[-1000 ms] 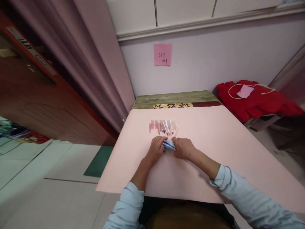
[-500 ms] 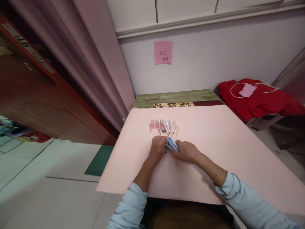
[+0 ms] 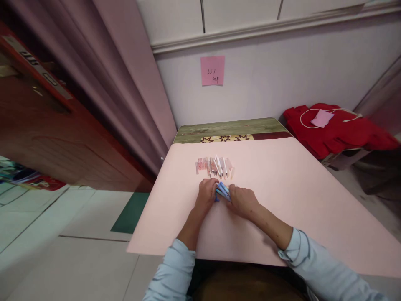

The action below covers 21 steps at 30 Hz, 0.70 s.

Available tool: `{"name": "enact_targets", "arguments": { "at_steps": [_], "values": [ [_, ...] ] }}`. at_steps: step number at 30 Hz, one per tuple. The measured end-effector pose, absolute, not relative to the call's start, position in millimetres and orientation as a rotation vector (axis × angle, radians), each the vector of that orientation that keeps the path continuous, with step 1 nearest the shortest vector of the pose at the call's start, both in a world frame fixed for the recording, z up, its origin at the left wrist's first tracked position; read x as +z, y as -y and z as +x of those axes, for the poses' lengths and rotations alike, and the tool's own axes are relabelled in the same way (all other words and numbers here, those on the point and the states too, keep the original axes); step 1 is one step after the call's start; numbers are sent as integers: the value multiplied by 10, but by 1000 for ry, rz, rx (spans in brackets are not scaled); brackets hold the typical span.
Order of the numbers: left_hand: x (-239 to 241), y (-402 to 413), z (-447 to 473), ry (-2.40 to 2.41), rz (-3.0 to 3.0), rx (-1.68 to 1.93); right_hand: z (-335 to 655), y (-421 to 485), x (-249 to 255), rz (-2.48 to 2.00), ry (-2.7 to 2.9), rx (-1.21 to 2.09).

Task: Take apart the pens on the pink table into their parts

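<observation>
A: Status, L hand (image 3: pixel 206 194) & R hand (image 3: pixel 242 200)?
B: Both were closed round the blue pens (image 3: pixel 223 190), one hand per end, bundle low over the pink sheet (image 3: pixel 282 188). The two-end grip prob. kept the barrels parallel & together.
A: Other items?
B: Row of pen parts (image 3: pixel 214 166) lay at 12 o'clock from the hands, near, not touching; side-by-side layout prob. kept pcs. separate. Red cloth (image 3: pixel 338 129) at 2 o'clock, off table.

Soft, even light falls over my worktop (image 3: pixel 282 200), no glare; the edges bend wide, and my sleeves perhaps blur slightly.
</observation>
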<state>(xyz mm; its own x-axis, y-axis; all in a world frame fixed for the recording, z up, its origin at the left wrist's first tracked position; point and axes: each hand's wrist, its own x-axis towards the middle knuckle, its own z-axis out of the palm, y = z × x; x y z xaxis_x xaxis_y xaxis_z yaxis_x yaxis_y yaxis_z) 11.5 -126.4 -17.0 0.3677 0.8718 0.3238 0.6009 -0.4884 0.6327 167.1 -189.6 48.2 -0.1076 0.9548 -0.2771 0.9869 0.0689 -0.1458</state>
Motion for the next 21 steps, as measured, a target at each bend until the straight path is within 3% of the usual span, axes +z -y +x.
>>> {"name": "enact_targets", "arguments": {
  "at_steps": [11, 15, 21],
  "values": [
    [-51, 1304, 25, -1044, 1668, 916, 1969, 1720, 510, 2084, -2168, -815],
    [-13, 1315, 23, -1025, 1606, 909, 1931, 1729, 506, 2059, -2235, -725],
    [6, 1288, 48, -1239, 2012, 914, 1871, 1846, 467, 1997, -2355, -575]
  ]
}}
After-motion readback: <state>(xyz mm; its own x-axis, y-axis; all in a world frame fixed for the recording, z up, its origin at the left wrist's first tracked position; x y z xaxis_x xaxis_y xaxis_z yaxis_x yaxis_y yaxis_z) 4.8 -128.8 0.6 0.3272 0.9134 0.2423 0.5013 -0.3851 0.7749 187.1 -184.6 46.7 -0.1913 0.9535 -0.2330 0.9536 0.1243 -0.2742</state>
